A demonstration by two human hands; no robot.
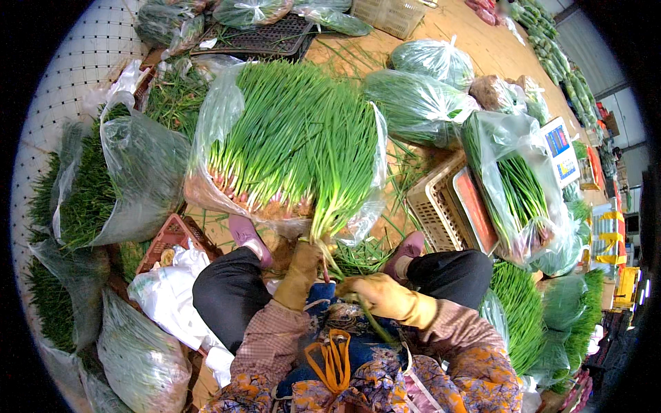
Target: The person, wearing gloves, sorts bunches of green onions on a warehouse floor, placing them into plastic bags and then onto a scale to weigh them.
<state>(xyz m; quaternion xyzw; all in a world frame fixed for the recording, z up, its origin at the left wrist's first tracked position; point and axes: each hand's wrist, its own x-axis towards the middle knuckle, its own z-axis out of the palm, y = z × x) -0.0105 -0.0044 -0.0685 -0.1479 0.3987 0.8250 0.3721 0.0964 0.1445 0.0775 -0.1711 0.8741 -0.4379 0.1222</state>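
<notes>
My left hand (303, 270), in a tan work glove, is closed around the root end of a bunch of green onions (334, 196). The bunch's leaves fan away over the pile of green onions (275, 138), which lies in an opened clear plastic bag (222, 110) with roots toward me. In a yellow glove, my right hand (375, 294) is closed close to my lap, just right of the left one. A green onion leaf (372, 318) sticks out below its fingers. Loose leaves (361, 256) litter the ground between my feet.
At the right, a bagged bundle of green onions (520, 186) rests on a scale beside a beige crate (437, 203). Full plastic bags (141, 358) crowd my left. A red crate (177, 237) with white plastic stands by my left knee. Tied bags (434, 62) lie farther off.
</notes>
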